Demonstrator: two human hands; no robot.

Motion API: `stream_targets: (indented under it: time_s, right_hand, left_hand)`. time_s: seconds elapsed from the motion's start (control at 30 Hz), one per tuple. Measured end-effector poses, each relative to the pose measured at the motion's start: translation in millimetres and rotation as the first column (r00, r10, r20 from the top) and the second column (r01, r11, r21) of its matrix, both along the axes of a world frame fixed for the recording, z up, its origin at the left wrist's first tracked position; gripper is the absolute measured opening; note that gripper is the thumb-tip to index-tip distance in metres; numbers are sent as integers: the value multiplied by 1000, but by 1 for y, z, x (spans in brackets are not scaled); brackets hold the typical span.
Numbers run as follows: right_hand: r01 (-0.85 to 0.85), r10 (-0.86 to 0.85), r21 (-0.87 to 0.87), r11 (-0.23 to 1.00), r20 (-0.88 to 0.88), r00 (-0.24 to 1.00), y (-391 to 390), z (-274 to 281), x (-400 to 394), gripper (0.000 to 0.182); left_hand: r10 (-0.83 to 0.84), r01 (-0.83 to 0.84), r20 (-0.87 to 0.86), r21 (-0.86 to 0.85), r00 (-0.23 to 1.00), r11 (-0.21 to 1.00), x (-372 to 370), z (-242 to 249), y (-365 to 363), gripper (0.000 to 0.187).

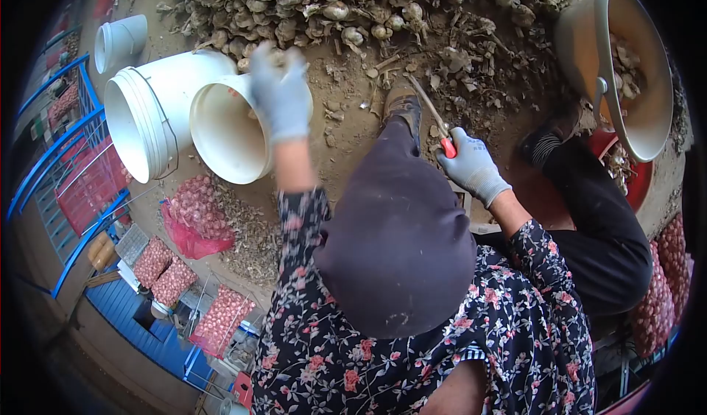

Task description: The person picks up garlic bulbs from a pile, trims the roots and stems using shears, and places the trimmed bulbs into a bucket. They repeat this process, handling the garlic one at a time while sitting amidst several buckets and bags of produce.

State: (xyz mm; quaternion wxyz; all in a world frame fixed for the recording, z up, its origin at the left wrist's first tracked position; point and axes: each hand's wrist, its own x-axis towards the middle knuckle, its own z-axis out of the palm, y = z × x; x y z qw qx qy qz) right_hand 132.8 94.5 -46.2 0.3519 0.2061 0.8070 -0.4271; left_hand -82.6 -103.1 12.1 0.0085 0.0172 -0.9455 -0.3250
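Observation:
My left hand (280,95), in a pale glove, is smeared by motion over the rim of a white bucket (230,136) lying on its side. Whether its fingers hold anything is too blurred to tell. My right hand (471,166), gloved too, is closed around the red handle of a knife (434,113), whose blade points up and left toward my shoe. Beyond both hands lies a large heap of garlic bulbs (335,6) with dry stalks and roots.
Another white bucket (140,124) lies at the left, with a smaller one (121,41) behind it. A large bucket (652,83) with garlic stands at the right above a red basin (639,183). Net bags of garlic (199,212) lie at the lower left.

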Motion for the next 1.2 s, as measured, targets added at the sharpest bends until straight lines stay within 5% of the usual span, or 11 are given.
stream_targets:
  time_s: [0.1,0.27,0.33,0.37,0.47,0.57,0.63,0.7,0.83,0.97,1.2]
  right_hand:
    - [-13,13,29,999,10,1000,3,1,-3,36]
    - [40,-41,32,999,38,998,12,-1,-13,36]
    - [40,-40,24,999,-16,999,12,-2,-20,35]
    - [50,-49,22,999,-57,997,12,-2,-22,34]
    - [72,-69,27,997,-90,994,11,-2,-32,33]
    - [62,-57,56,996,-90,994,7,1,-36,34]
    - [66,-58,76,995,-102,993,5,4,-34,35]
    - [41,-39,77,996,-30,999,4,5,-30,36]
    - [25,-26,66,997,14,1000,3,0,-24,38]
    - [45,-39,129,991,-48,998,9,-3,-29,37]
    - [-77,191,356,931,-298,935,-4,24,-68,41]
  left_hand:
    - [-83,84,147,-2,986,996,-60,-124,31,58]
    - [-7,-2,-29,-290,1000,957,-73,-163,46,52]
    - [-186,188,116,-8,976,982,-74,-142,31,37]
    - [-52,-4,127,409,991,913,-72,-151,22,23]
    - [-134,-133,367,618,920,775,-47,-141,0,20]
    - [-11,-191,366,510,931,838,-52,-156,1,25]
    - [-9,15,-32,171,999,985,-72,-189,5,33]
    - [-114,146,204,-150,972,978,-75,-145,42,45]
    - [62,10,330,-211,942,977,-79,-143,57,44]
    - [-166,-38,219,703,961,710,-53,-151,19,38]
    - [-388,230,142,604,911,763,2,-69,10,52]
